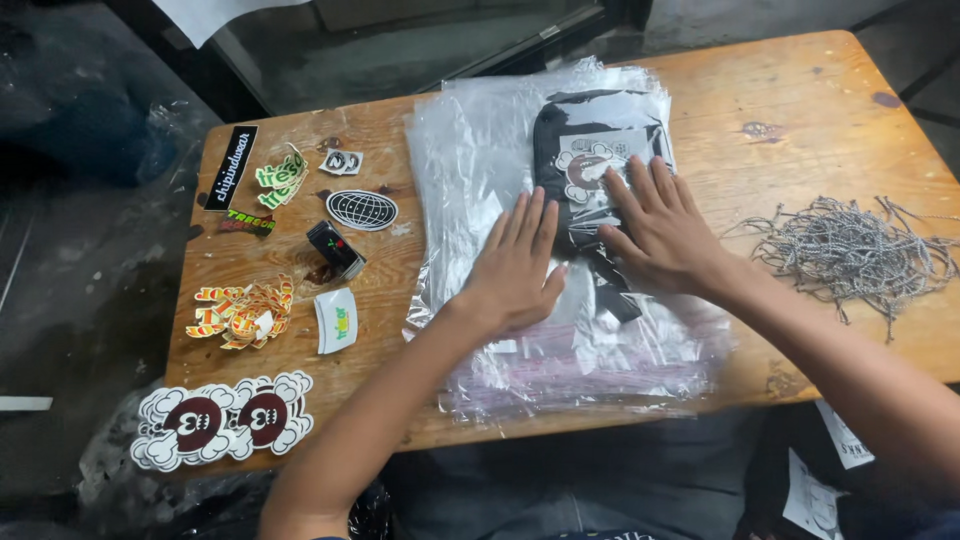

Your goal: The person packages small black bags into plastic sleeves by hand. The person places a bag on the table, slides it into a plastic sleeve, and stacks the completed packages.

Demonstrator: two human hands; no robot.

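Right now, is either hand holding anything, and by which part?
Nothing is gripped. The left hand and right hand press flat, fingers spread, on the bagged black garment.

both hands (515,270) (660,225) are lying flat on the bag stack (480,170), filling the table's (830,110) middle. stickers (240,310) are crowding the left side, cords (850,250) are blocking the right edge; bare wood is staying open between stack and cords.

I see a worn, stained brown wooden table (820,110) standing on a dark grey concrete floor (60,270), with a dim glass pane (400,50) behind it.
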